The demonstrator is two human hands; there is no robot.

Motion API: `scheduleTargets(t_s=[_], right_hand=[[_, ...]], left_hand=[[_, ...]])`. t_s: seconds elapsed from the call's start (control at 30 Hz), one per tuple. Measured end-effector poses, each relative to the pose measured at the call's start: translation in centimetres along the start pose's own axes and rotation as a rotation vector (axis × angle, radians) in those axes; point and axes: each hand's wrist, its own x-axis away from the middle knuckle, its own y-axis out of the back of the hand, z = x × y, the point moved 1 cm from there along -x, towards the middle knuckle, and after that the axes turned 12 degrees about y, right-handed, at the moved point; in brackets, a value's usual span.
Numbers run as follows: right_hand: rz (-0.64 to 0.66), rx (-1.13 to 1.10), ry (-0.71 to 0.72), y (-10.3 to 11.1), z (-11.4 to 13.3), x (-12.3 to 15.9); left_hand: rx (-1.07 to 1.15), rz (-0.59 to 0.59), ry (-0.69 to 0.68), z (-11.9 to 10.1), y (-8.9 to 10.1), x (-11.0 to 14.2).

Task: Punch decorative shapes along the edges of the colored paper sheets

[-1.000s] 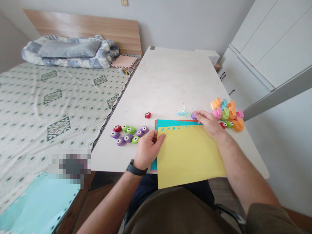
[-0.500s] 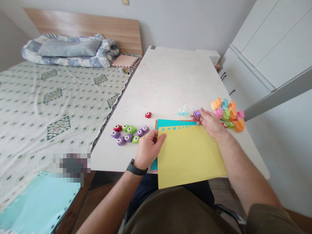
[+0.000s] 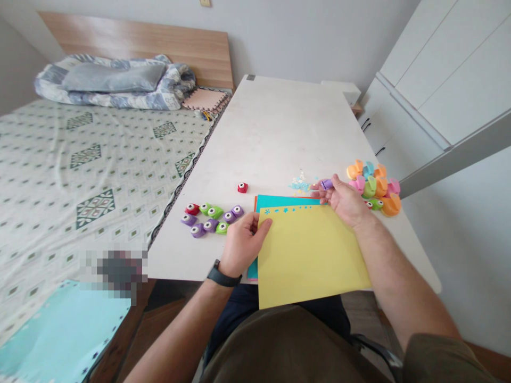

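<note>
A yellow sheet of paper (image 3: 311, 255) has a row of small punched shapes along its far edge. My left hand (image 3: 245, 239) pinches its left far corner between thumb and fingers. My right hand (image 3: 345, 202) holds a purple craft punch (image 3: 326, 184) just beyond the paper's far right part, its fingers curled round the punch. Beneath the yellow sheet lies a stack of coloured paper, with a blue sheet (image 3: 275, 201) showing on top. Tiny punched paper bits (image 3: 301, 183) lie in a loose pile left of the right hand.
Several small red, green and purple punches (image 3: 210, 225) stand left of my left hand. A lone red punch (image 3: 242, 187) sits farther back. Larger punches (image 3: 370, 186) cluster at the table's right edge. A light blue punched sheet (image 3: 67, 330) lies on the bed at left.
My right hand has turned slightly, tilting the purple craft punch and shifting it a little to the right. My left hand and the yellow sheet have stayed in place.
</note>
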Motion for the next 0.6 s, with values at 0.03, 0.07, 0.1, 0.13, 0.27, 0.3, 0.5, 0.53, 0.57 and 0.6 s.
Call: scheduleTargets(t_s=[0.03,0.07,0.1,0.13,0.27,0.3,0.5,0.53,0.57,0.6], right_hand=[[0.000,-0.007,-0.003,0.00,-0.01,0.00],[0.001,-0.012,-0.005,-0.01,-0.03,-0.01],[0.001,-0.012,-0.004,-0.01,-0.05,-0.02],[-0.001,-0.011,0.001,-0.02,-0.06,-0.02],[-0.010,-0.026,0.024,-0.14,-0.03,0.04],[-0.010,-0.033,0.027,-0.19,-0.02,0.07],[-0.019,0.001,0.041,-0.25,-0.24,0.02],[-0.019,0.000,0.043,-0.23,-0.32,0.00],[-0.017,-0.001,0.042,-0.22,-0.40,-0.02],[-0.013,0.001,0.040,-0.21,-0.45,-0.03]], left_hand=[[-0.002,-0.001,-0.002,-0.01,0.00,0.00],[-0.004,0.000,-0.003,-0.02,0.01,0.01],[-0.006,0.004,-0.005,-0.01,0.01,0.01],[-0.008,0.006,-0.006,0.01,0.02,0.01],[0.001,0.010,-0.002,0.15,0.01,0.00],[0.004,0.009,-0.002,0.18,0.00,0.00],[-0.006,0.008,-0.002,0.13,0.07,-0.01],[-0.013,0.007,-0.004,0.09,0.09,0.00],[-0.018,0.005,-0.006,0.05,0.11,0.00],[-0.020,0.005,-0.007,0.01,0.11,0.01]])
